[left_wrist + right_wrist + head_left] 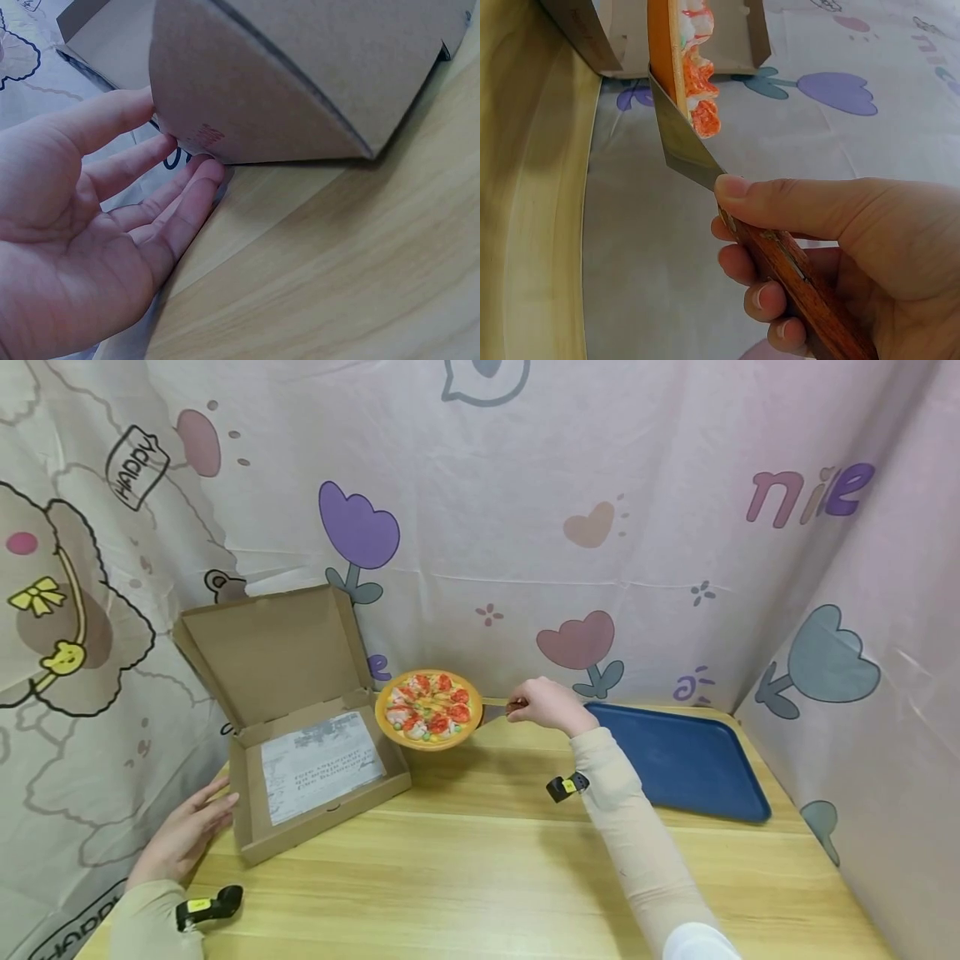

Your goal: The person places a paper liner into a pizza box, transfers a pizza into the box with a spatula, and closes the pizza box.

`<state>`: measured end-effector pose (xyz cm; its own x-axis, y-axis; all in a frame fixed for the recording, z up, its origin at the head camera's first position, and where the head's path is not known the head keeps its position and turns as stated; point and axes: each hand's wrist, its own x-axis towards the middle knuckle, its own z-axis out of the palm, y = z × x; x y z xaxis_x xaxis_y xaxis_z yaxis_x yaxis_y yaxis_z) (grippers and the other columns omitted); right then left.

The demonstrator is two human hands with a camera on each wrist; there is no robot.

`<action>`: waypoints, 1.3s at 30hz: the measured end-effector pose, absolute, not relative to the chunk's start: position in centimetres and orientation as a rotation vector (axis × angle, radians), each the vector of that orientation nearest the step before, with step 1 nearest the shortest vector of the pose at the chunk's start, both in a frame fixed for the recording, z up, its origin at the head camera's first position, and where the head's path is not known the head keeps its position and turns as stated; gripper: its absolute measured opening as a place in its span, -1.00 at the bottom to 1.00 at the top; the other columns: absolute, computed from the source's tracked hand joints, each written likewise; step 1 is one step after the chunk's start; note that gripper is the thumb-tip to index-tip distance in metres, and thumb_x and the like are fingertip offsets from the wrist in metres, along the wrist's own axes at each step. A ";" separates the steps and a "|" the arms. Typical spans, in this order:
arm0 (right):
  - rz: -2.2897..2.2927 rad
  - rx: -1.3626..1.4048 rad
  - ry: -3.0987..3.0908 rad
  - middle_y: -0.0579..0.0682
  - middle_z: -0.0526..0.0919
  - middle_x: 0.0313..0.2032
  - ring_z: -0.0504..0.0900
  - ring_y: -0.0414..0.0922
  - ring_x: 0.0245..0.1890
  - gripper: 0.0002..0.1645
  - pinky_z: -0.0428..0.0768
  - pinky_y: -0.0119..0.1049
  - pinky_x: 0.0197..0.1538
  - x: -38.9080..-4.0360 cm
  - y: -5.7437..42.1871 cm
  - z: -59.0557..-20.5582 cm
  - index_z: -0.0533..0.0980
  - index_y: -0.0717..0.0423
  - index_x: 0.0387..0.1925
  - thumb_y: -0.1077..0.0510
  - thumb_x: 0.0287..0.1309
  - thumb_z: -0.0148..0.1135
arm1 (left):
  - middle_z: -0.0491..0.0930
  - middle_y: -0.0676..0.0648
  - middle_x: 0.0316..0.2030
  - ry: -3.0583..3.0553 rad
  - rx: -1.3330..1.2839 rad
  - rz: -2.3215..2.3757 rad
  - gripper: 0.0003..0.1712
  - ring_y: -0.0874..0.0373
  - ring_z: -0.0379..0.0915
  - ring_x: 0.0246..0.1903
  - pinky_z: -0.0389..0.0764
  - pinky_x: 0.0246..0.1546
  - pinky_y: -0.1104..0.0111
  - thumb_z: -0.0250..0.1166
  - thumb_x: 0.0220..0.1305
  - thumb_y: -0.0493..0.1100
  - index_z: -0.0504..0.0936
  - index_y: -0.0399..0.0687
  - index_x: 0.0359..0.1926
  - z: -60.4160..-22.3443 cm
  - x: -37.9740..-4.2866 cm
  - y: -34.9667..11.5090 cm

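Note:
My right hand (pixel 551 706) grips the wooden handle of a metal-bladed spatula (pixel 682 146), fingers and thumb wrapped round it. On its blade rests a whole toy-like pizza (pixel 429 710) with an orange crust and red and white toppings, held above the table beside the box. A cardboard pizza box (pixel 330 820) stands with its lid raised at the left, a printed paper sheet (pixel 322 764) lying inside. My left hand (pixel 183 835) is at the box's left side; in the left wrist view its fingertips touch the cardboard wall, fingers extended, not wrapped round it.
A dark blue tray (pixel 682 764) lies at the right on the wooden table (pixel 465 877). Patterned cloth (pixel 480 527) hangs close behind the table and at both sides. The raised box lid (pixel 277 652) leans back near the cloth.

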<state>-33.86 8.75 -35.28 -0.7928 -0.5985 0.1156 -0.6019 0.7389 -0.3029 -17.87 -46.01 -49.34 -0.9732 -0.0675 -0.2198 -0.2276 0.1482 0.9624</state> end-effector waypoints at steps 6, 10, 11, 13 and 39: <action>0.487 1.040 -2.922 -0.14 0.73 -0.38 0.61 -0.27 -0.42 -0.90 0.62 -0.33 -0.25 -34.3 7.2 -35.1 0.70 -0.03 -0.36 0.05 0.16 0.37 | -0.34 -0.22 0.53 2.280 -0.297 1.910 0.01 0.81 0.28 -0.23 0.43 -0.16 0.78 0.06 0.47 0.04 -0.46 -0.25 0.50 -49.2 -18.0 -45.8; 0.442 1.048 -2.920 -0.15 0.72 -0.39 0.59 -0.27 -0.44 -0.90 0.60 -0.34 -0.27 -34.4 6.0 -35.0 0.69 -0.05 -0.37 0.04 0.15 0.37 | -0.59 -0.35 0.48 2.271 -0.299 1.887 0.01 0.82 0.24 -0.25 0.41 -0.17 0.79 0.03 0.49 0.05 -0.50 -0.23 0.49 -49.1 -18.0 -45.7; 0.431 1.048 -2.923 -0.16 0.71 -0.39 0.58 -0.27 -0.44 -0.90 0.59 -0.34 -0.28 -34.4 5.7 -35.0 0.69 -0.05 -0.38 0.03 0.15 0.37 | -0.60 -0.35 0.48 2.271 -0.301 1.883 0.01 0.83 0.24 -0.25 0.41 -0.18 0.79 0.03 0.49 0.06 -0.50 -0.23 0.49 -49.1 -18.0 -45.7; 0.415 1.047 -2.929 -0.16 0.71 -0.40 0.57 -0.25 -0.45 -0.90 0.57 -0.32 -0.30 -34.4 5.0 -34.9 0.69 -0.06 -0.39 0.03 0.16 0.37 | -0.59 -0.36 0.48 2.271 -0.304 1.883 0.01 0.82 0.24 -0.25 0.41 -0.18 0.79 0.03 0.49 0.05 -0.50 -0.23 0.49 -49.1 -18.0 -45.7; 0.281 0.883 -2.961 -0.18 0.68 -0.42 0.58 -0.19 -0.45 -0.83 0.54 -0.26 -0.44 -32.3 -5.1 -36.3 0.67 -0.09 -0.43 -0.06 0.14 0.38 | 0.06 -0.13 0.31 2.290 -0.277 1.965 0.01 0.77 0.32 -0.20 0.45 -0.14 0.76 0.10 0.46 0.00 -0.40 -0.29 0.50 -49.5 -17.9 -46.1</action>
<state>-32.34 -5.12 -36.26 -0.8372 -0.5397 0.0882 -0.5467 0.8216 -0.1617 -17.93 -46.07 -49.47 -0.9771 -0.0656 -0.2023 -0.2099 0.1451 0.9669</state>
